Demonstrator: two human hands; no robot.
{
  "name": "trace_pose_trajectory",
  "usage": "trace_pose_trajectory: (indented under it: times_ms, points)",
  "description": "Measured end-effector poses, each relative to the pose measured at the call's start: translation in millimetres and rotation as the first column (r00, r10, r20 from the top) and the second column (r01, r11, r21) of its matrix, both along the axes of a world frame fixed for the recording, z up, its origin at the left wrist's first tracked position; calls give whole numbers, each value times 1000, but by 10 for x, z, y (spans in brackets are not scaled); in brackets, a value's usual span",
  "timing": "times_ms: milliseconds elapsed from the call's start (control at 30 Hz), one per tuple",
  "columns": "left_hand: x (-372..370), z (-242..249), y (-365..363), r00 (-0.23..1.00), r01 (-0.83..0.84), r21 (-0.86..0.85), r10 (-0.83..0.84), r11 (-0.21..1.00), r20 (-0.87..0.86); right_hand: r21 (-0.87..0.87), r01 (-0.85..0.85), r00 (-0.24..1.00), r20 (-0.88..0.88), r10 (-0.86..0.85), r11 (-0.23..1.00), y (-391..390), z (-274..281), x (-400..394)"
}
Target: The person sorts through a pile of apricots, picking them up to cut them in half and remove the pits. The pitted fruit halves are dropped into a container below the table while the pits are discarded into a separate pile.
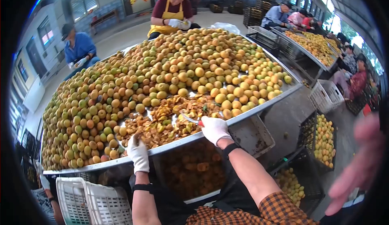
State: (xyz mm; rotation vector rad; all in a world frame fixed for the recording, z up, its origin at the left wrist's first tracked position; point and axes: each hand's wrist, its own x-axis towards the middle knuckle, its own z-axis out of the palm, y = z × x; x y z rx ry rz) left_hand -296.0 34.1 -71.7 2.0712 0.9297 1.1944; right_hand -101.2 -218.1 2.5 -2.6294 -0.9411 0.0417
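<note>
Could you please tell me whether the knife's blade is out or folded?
Out: the blade shows beyond the red handle in the right hand.

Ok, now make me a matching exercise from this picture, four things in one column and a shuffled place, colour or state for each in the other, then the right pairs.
Things:
1. Right hand
2. Apron
3. Left hand
4. Shirt sleeve nearest the camera

Matches:
A. Orange and black checks
B. At the left end of the cut fruit
C. Closed around a red handle
D. Plain yellow

Pairs: 1-C, 2-D, 3-B, 4-A.
</note>
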Motion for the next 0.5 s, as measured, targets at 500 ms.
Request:
trace_pose_trajectory:
  times_ms: [500]
  points:
    - [1152,889,-1031,702,610,124,-462,782,-542,634,755,579,-765,283,170,-458,-29,547]
